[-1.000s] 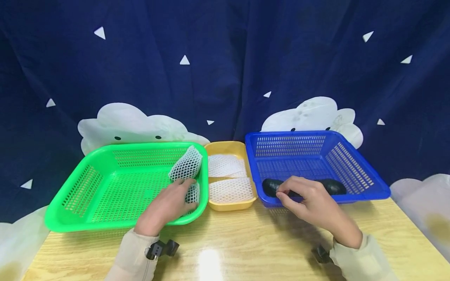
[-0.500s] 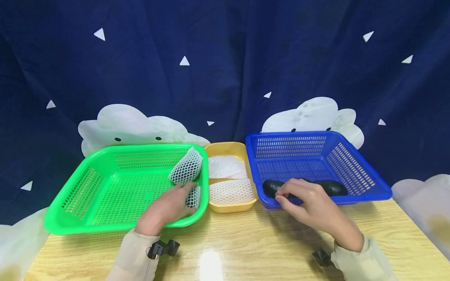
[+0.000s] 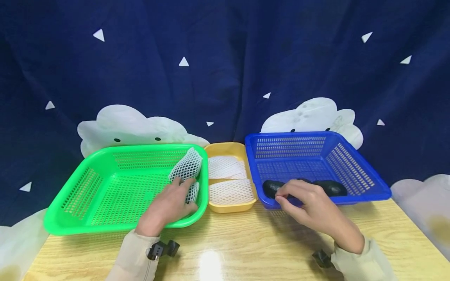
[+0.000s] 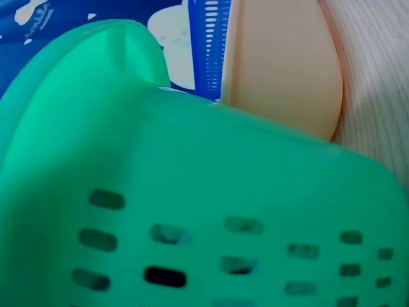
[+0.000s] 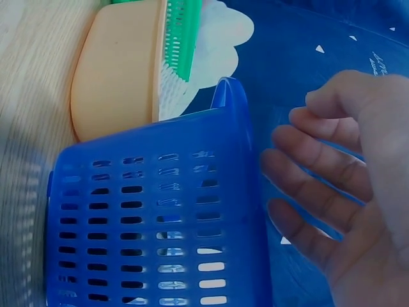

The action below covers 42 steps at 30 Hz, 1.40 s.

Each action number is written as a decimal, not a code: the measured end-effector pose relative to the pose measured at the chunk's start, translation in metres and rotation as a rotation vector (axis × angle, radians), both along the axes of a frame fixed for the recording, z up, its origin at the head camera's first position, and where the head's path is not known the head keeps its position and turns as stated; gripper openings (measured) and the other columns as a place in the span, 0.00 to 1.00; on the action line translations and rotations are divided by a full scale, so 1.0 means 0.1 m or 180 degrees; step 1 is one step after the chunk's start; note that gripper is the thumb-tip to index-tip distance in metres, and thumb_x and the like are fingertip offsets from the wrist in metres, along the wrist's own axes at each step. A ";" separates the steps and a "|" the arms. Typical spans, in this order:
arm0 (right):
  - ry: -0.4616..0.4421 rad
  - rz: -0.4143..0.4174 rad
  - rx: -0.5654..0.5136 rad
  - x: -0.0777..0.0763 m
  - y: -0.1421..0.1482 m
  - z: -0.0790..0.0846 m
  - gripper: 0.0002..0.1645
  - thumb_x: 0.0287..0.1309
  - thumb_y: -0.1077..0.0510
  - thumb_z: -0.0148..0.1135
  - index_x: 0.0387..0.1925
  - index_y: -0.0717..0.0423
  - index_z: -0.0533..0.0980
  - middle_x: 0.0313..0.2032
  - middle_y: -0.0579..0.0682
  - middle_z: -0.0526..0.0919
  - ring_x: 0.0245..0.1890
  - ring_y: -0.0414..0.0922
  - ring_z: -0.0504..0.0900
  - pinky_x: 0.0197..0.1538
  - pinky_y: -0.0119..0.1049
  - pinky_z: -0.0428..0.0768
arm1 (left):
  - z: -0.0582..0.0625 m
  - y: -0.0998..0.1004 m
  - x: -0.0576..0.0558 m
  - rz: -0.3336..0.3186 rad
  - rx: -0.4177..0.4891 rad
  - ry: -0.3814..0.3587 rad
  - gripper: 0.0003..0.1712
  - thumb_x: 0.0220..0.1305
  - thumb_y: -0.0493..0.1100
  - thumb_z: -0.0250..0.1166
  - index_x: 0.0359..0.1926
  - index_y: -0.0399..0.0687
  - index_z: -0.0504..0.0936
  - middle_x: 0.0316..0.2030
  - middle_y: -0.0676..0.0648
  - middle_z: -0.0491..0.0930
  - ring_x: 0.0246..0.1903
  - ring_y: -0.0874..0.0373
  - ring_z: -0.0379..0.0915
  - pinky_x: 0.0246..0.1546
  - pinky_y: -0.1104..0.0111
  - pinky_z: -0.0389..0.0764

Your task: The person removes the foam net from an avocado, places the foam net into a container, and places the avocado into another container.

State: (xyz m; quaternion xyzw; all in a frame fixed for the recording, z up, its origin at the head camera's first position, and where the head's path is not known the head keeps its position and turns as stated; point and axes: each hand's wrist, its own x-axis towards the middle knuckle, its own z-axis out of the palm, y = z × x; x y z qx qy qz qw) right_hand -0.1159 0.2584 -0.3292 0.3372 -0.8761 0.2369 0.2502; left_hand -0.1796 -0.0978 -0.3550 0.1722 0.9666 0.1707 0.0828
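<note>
Left grip (image 3: 168, 205) draped over the near netted piece (image 3: 192, 192) — pinching or resting, can't tell. Right grip (image 3: 309, 203) loosely curved, holding nothing. The net should give softly; the bare dark piece (image 3: 271, 189) looks smooth, likely firm and slippery — best cupped round its middle. It sits in the blue basket (image 3: 379, 191), just beyond the right fingertips; the netted one's inside the green basket (image 3: 205, 175).

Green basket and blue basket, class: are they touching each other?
Apart. The head view shows it: the yellow tray sits between the green basket and the blue basket.
</note>
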 end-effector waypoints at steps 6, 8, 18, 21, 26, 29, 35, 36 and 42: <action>-0.0031 0.0038 0.0031 0.02 -0.03 0.01 0.03 0.59 0.55 0.65 0.32 0.42 0.81 0.31 0.30 0.78 0.31 0.27 0.73 0.34 0.17 0.72 | 0.04 -0.04 0.02 0.0063 0.0042 0.0243 0.42 0.48 0.49 0.63 0.68 0.53 0.66 0.57 0.37 0.72 0.42 0.46 0.74 0.32 0.55 0.77; -0.0061 0.0046 0.0044 0.03 -0.04 0.01 0.03 0.62 0.52 0.62 0.32 0.41 0.81 0.30 0.31 0.78 0.31 0.28 0.73 0.35 0.17 0.72 | 0.06 -0.04 0.03 0.0057 0.0053 0.0290 0.42 0.48 0.49 0.63 0.68 0.52 0.66 0.55 0.37 0.71 0.38 0.47 0.72 0.29 0.59 0.75; -0.0004 0.0111 0.0064 0.07 -0.07 0.02 0.03 0.60 0.55 0.64 0.32 0.41 0.80 0.30 0.31 0.80 0.30 0.27 0.73 0.33 0.16 0.72 | 0.34 -0.05 0.17 0.0171 0.0036 0.0875 0.41 0.49 0.49 0.60 0.69 0.57 0.65 0.61 0.38 0.70 0.47 0.42 0.73 0.22 0.59 0.72; -0.0115 0.0064 0.0120 0.09 -0.07 0.02 0.03 0.62 0.52 0.63 0.32 0.41 0.81 0.30 0.32 0.80 0.30 0.27 0.74 0.33 0.18 0.73 | 0.41 -0.04 0.21 0.0174 0.0097 0.1028 0.40 0.50 0.50 0.60 0.69 0.61 0.65 0.61 0.41 0.70 0.48 0.43 0.73 0.23 0.59 0.73; -0.0166 0.0139 0.0120 0.10 -0.10 0.02 0.03 0.62 0.53 0.62 0.32 0.42 0.81 0.30 0.33 0.81 0.30 0.28 0.76 0.34 0.17 0.74 | 0.51 0.02 0.32 0.0044 0.0246 0.1386 0.39 0.51 0.52 0.61 0.68 0.63 0.67 0.60 0.45 0.72 0.50 0.45 0.75 0.29 0.54 0.80; -0.0242 0.0195 0.0115 0.10 -0.12 0.02 0.02 0.61 0.54 0.63 0.33 0.42 0.81 0.30 0.33 0.81 0.31 0.27 0.77 0.34 0.16 0.75 | 0.55 0.06 0.39 -0.0107 0.0336 0.1594 0.39 0.50 0.53 0.62 0.67 0.62 0.69 0.58 0.46 0.74 0.49 0.47 0.76 0.29 0.56 0.81; -0.0384 0.0147 0.0188 0.13 -0.15 0.02 0.03 0.60 0.55 0.63 0.34 0.42 0.81 0.30 0.33 0.81 0.28 0.28 0.75 0.31 0.16 0.74 | 0.62 0.16 0.53 -0.0387 0.0475 0.1775 0.39 0.48 0.53 0.64 0.66 0.63 0.70 0.57 0.49 0.75 0.52 0.51 0.76 0.35 0.58 0.83; -0.0390 0.0143 0.0193 0.13 -0.15 0.02 0.03 0.60 0.55 0.63 0.34 0.42 0.81 0.30 0.33 0.80 0.27 0.28 0.75 0.30 0.15 0.73 | 0.63 0.17 0.55 -0.0429 0.0496 0.1799 0.40 0.47 0.53 0.65 0.66 0.63 0.70 0.57 0.50 0.76 0.53 0.52 0.76 0.36 0.58 0.83; -0.0368 0.0200 0.0215 0.15 -0.18 0.01 0.02 0.59 0.56 0.65 0.34 0.43 0.81 0.28 0.33 0.79 0.26 0.27 0.73 0.29 0.14 0.72 | 0.66 0.27 0.65 -0.0771 0.0580 0.1863 0.40 0.48 0.53 0.65 0.66 0.65 0.70 0.56 0.53 0.76 0.50 0.57 0.76 0.38 0.63 0.83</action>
